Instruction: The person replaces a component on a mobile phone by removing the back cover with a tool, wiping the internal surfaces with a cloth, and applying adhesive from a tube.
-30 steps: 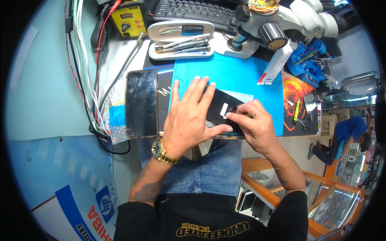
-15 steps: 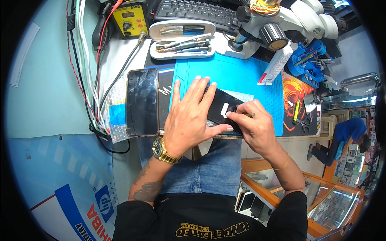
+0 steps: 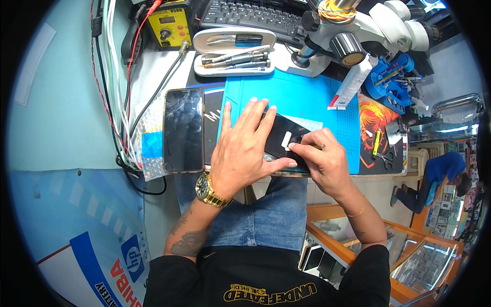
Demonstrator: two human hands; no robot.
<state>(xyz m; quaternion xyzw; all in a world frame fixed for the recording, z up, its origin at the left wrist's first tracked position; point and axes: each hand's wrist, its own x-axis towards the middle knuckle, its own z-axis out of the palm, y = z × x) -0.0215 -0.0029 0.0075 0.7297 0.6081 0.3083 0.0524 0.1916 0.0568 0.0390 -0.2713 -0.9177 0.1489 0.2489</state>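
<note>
A dark, glossy phone-sized panel [image 3: 277, 137] lies slanted at the front edge of the blue mat [image 3: 302, 97], partly hidden under my hands. My left hand [image 3: 240, 140] rests flat across its left part, fingers spread, thumb stretched along the near edge. A small white sticker [image 3: 287, 139] is on the panel's dark face. At the sticker's lower end, my right hand [image 3: 325, 156] is closed in a pinch, thumb and forefinger together on it. Left of my left hand lies a larger smartphone [image 3: 183, 130], its screen dark and smudged.
Beyond the mat stand an open case of pen-like tools [image 3: 234, 62], a yellow soldering station [image 3: 169, 25], a keyboard [image 3: 250, 20] and a microscope [image 3: 348, 46]. A white tube [image 3: 350, 84] and blue tool holder [image 3: 388, 79] are on the right. Another person [image 3: 434, 179] bends far right.
Both hands keep nearly the same place on the panel and sticker. The view has shifted slightly, so the bench things at left sit a little further right.
</note>
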